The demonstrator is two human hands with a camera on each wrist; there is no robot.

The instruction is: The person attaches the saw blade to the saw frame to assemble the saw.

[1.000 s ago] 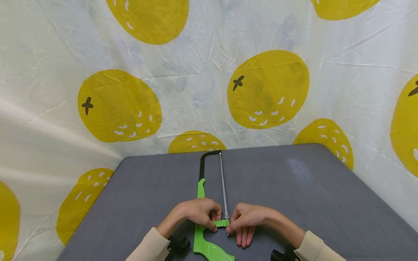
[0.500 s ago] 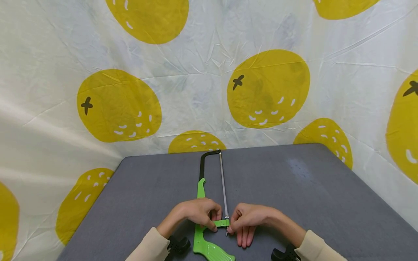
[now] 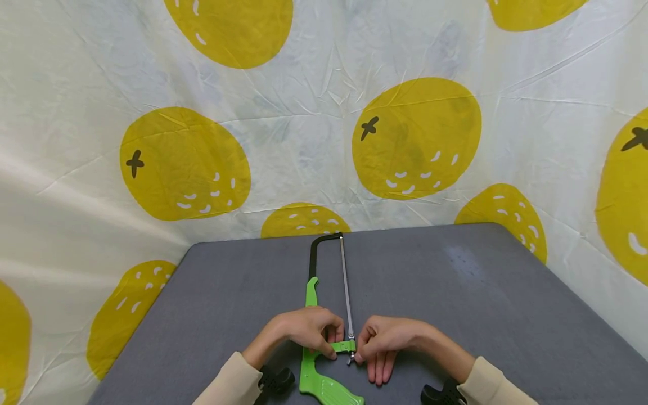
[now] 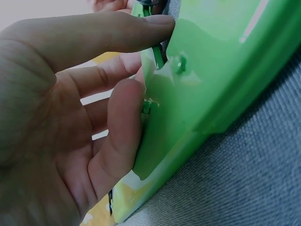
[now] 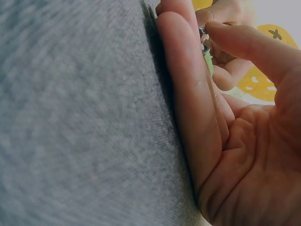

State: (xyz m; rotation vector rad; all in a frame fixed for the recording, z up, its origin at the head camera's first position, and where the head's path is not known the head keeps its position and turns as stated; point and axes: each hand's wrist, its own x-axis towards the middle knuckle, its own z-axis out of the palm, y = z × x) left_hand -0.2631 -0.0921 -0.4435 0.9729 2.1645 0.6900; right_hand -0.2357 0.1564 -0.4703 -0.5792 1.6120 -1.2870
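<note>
A hacksaw (image 3: 325,383) with a green handle, black front frame and silver blade (image 3: 346,287) lies on the grey surface, blade side to the right. My left hand (image 3: 310,331) grips the green crosspiece at the blade's near end. In the left wrist view, the thumb and fingers of that left hand (image 4: 61,94) hold the green frame (image 4: 197,75). At the crosspiece's outer end, my right hand (image 3: 387,340) pinches the small metal wing nut (image 3: 351,359). The right wrist view shows the thumb of my right hand (image 5: 240,136) at the nut, partly hidden by fingers.
A grey cloth-covered table (image 3: 430,292) bears the saw, whose black tip reaches its far edge. Behind and beside it hangs a white sheet (image 3: 304,152) printed with yellow fruit shapes.
The wing nut has turned between my right fingers, and its visible wing now points further left. The right fingertips have shifted very slightly. My left hand and the hacksaw stay put.
</note>
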